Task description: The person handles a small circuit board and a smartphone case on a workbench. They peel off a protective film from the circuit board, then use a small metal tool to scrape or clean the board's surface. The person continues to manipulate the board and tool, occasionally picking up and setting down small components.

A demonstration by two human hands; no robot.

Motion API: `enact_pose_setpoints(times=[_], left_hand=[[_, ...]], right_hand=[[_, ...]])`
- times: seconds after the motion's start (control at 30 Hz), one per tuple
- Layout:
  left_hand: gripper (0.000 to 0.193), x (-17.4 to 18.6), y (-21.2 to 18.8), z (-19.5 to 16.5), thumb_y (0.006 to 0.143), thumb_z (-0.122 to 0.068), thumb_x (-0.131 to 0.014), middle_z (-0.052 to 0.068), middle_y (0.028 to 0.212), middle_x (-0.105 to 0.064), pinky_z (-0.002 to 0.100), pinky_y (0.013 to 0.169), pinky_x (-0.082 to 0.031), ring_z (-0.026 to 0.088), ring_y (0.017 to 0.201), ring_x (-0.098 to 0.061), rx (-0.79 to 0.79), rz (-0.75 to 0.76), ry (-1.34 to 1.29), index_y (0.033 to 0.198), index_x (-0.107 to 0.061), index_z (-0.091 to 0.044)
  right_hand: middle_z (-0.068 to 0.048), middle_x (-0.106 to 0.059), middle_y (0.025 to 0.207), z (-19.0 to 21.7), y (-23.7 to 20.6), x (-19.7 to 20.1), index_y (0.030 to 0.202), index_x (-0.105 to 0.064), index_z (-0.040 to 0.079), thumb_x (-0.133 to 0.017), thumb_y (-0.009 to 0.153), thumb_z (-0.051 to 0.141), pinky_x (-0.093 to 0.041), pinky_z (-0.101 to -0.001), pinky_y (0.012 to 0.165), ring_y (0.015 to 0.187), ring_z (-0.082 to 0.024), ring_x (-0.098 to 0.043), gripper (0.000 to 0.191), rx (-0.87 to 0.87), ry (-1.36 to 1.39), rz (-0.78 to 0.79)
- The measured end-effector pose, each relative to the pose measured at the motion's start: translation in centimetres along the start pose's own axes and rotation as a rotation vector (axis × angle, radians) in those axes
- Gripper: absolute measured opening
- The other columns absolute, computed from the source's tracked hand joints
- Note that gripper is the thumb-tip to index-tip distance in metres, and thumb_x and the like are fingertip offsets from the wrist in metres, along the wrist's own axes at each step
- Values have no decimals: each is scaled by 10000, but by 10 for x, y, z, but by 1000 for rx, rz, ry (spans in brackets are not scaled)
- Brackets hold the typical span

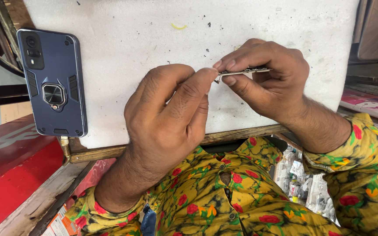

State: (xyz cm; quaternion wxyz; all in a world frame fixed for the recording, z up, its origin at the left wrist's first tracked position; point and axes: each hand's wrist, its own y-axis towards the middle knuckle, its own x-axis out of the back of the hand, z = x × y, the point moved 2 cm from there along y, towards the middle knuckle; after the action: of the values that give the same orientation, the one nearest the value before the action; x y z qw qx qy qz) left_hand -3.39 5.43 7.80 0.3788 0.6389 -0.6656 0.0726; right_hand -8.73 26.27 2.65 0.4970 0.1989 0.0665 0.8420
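1. Two hands meet over the white work board (123, 39), and the right hand (272, 83) has a thin metal strip (245, 71) pinched flat between thumb and forefinger, closed tight on it.
2. Left hand (167, 118) comes in from the other side, thumb and forefinger closed together on the strip's near end (whatever tiny part sits at that tip is too small to make out).
3. Strip sits level, held just above the board near its front edge, between the two hands.
4. Out to the left, a blue smartphone (52, 83) in a rugged case lies face down on the board, ring holder showing, well apart from the hands.
5. Board rests on a wooden frame (162, 146); a small yellow scrap (178, 27) lies near the far edge.
6. Yellow floral sleeves (364, 175) frame the bottom of the view.
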Motion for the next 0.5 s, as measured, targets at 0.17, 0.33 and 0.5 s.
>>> enact_pose_setpoints(times=[0.17,0.33,0.5], left_hand=[[336,-1,-1,0,940,65,-763,88,1074,-600,356,789,-563,234,925,-653,1,-7,16,1248,-673,-35],[340,-2,-2,0,950,59,-752,84,1045,-596,345,793,-565,226,927,-653,14,-12,19,1264,-667,-39],[323,-4,-3,1,966,48,-750,77,1039,-600,327,787,-565,209,913,-660,45,-22,-7,1262,-665,-50]], right_hand=[[-193,-750,991,0,2,-1,1024,-615,-33,-754,914,-51,-532,-221,586,903,-215,-744,178,-93,-45,-8],[-174,-725,1055,1,0,-1,1112,-606,-26,-727,1008,-29,-635,-252,723,992,-210,-746,160,-37,18,-5],[-171,-726,1070,-1,-3,-1,1121,-605,-23,-722,1026,-15,-643,-257,762,972,-198,-749,151,-47,27,-3]])
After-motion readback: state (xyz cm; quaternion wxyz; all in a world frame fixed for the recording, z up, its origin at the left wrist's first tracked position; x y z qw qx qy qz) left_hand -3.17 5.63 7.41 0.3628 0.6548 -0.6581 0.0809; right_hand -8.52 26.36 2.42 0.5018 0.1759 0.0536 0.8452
